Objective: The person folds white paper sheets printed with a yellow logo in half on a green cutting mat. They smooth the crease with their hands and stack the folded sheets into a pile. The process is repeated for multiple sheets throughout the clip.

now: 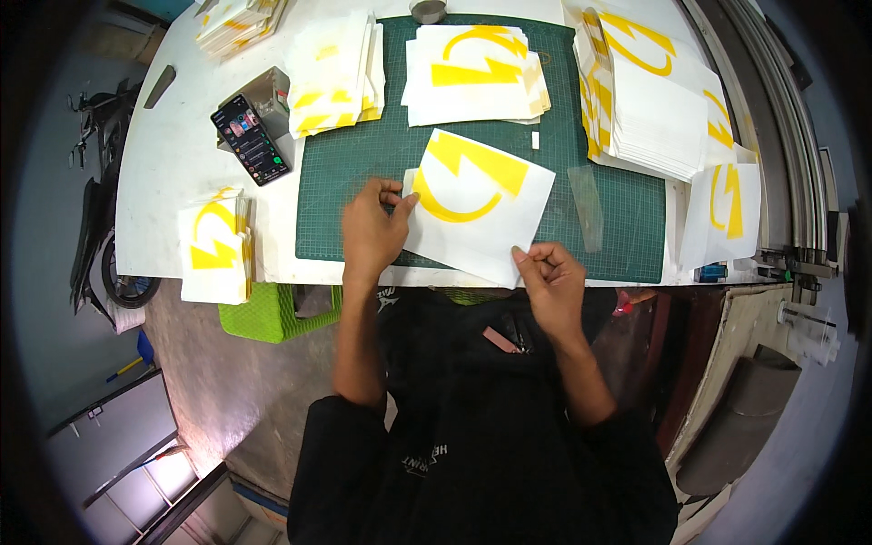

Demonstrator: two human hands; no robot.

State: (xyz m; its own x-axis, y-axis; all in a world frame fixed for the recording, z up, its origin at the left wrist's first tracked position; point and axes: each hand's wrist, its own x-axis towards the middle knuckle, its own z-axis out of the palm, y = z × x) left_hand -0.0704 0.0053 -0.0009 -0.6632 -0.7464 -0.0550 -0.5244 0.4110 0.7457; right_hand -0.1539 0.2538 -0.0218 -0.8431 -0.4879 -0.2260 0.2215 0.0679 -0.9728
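Observation:
Between my hands, a white sheet with a yellow lightning-bolt print [481, 182] lies tilted over the green cutting mat [336, 218]. My left hand [375, 227] is closed at its left edge, thumb and fingertips pinching it beside a narrow pale strip. At the lower right corner my right hand [552, 277] pinches the sheet between thumb and curled fingers. Just beyond it sits a stack of similar printed sheets [472, 77] on the mat. A clear strip [586, 209] and a small white piece [535, 141] lie to the right of the held sheet.
More printed stacks stand at the back left [336, 77], front left [215, 250] and right [649, 109]. One loose printed sheet [724, 213] overhangs the right side. A lit phone [250, 141] leans on a grey box [268, 95]. Under the table edge is a green stool [263, 316].

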